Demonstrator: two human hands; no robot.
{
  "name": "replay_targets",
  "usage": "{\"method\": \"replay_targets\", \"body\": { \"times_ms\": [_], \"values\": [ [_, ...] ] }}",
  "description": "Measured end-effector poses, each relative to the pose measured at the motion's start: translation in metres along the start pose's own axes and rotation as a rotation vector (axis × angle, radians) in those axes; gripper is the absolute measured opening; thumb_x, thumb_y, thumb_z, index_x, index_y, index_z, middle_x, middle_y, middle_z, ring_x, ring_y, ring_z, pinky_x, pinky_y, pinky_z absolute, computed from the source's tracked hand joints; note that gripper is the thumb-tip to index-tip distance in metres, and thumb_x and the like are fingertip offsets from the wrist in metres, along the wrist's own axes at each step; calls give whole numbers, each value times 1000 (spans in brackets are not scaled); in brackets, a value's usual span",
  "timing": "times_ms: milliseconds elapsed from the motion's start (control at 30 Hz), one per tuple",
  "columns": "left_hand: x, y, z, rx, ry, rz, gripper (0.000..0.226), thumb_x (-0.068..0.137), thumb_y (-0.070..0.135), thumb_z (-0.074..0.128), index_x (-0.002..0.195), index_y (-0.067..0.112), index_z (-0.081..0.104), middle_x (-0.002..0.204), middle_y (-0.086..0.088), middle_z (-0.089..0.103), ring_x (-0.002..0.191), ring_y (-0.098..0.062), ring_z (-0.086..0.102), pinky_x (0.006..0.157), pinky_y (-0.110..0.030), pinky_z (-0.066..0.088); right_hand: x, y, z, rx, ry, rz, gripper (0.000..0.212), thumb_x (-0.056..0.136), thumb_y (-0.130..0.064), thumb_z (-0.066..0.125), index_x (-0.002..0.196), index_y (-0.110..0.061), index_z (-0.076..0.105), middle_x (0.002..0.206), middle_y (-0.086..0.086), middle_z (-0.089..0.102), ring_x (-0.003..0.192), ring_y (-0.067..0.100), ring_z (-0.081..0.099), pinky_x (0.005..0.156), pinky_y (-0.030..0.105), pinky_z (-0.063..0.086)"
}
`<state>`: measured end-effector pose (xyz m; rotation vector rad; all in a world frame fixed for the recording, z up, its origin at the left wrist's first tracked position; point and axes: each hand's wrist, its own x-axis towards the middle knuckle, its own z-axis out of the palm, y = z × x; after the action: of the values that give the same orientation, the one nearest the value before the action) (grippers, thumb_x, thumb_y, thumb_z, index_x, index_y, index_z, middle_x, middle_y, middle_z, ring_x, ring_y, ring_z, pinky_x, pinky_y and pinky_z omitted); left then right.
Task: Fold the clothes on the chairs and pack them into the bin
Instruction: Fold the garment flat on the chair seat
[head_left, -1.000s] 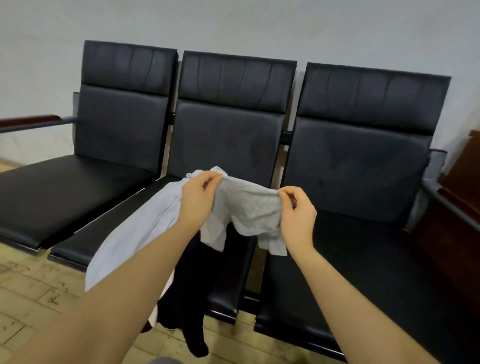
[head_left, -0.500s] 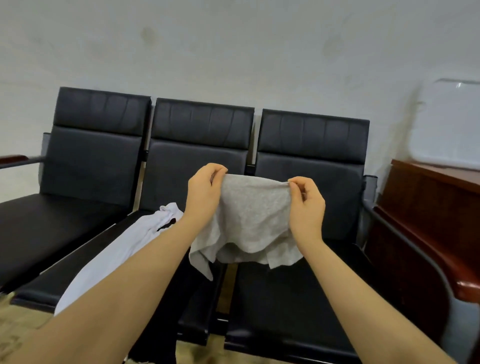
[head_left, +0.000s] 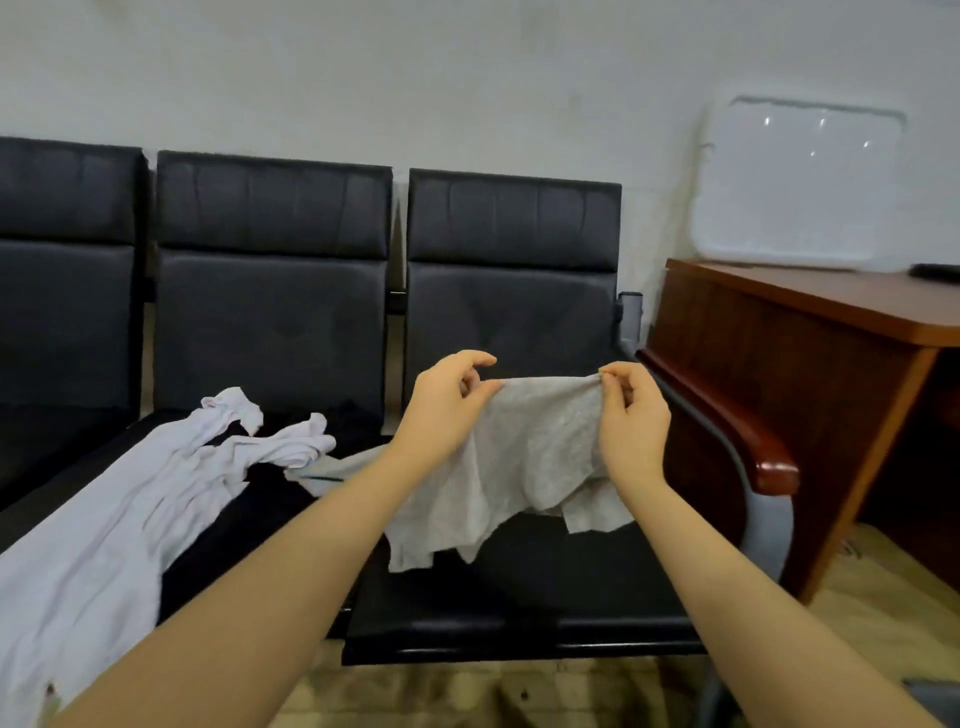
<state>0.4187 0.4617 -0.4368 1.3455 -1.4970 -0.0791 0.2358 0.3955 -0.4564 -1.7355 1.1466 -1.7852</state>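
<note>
Left hand (head_left: 441, 410) and right hand (head_left: 631, 421) each pinching the small grey knit garment (head_left: 524, 462), grip clenched on its top edge, above the right black leather chair (head_left: 511, 597), white garment (head_left: 130, 514) draped beside

Three black chairs (head_left: 270, 291) stand in a row. Two garments: one grey (head_left: 524, 457), one white (head_left: 130, 519). One wooden desk (head_left: 810, 332).

No legible text

No lettering, label, brand, number or sign can be read anywhere in the frame; nothing printed is seen on any surface shown.
</note>
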Motion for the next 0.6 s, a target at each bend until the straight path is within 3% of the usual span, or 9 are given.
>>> {"method": "replay_targets", "body": {
  "times_ms": [233, 367, 433, 500, 600],
  "values": [
    [-16, -29, 84, -60, -158, -135, 25, 89, 19, 65, 113, 23, 63, 79, 1, 60, 64, -1, 50, 68, -7, 43, -11, 75, -25, -139, -79, 163, 13, 95, -12, 53, 90, -19, 62, 85, -9, 62, 83, 6, 57, 71, 13, 40],
    [-31, -66, 100, 45, -244, -236, 28, 91, 20, 60, 119, 19, 60, 88, 3, 61, 75, -5, 56, 68, -5, 42, -28, 108, -11, -250, -213, 240, 14, 96, -17, 52, 101, -19, 65, 99, -7, 62, 92, 8, 57, 91, 33, 47],
    [-39, -84, 99, 147, -272, -253, 31, 93, 23, 57, 123, 17, 59, 99, 2, 60, 88, -9, 58, 78, -14, 46, -39, 117, 2, -317, -274, 202, 18, 96, -20, 52, 109, -18, 64, 104, -6, 59, 95, 10, 57, 97, 42, 44],
    [-49, -103, 93, 278, -286, -272, 33, 94, 27, 54, 124, 15, 59, 113, -3, 59, 104, -18, 56, 93, -34, 45, -49, 122, 18, -353, -339, 128, 20, 96, -22, 53, 113, -18, 64, 112, -4, 59, 102, 14, 57, 98, 45, 42],
    [-67, -141, 76, 416, -263, -280, 43, 92, 38, 44, 120, 11, 63, 122, -6, 59, 115, -27, 53, 98, -44, 40, -62, 123, 46, -395, -514, 48, 29, 98, -28, 50, 124, -19, 59, 128, -4, 55, 118, 14, 52, 108, 38, 32]
  ]
}}
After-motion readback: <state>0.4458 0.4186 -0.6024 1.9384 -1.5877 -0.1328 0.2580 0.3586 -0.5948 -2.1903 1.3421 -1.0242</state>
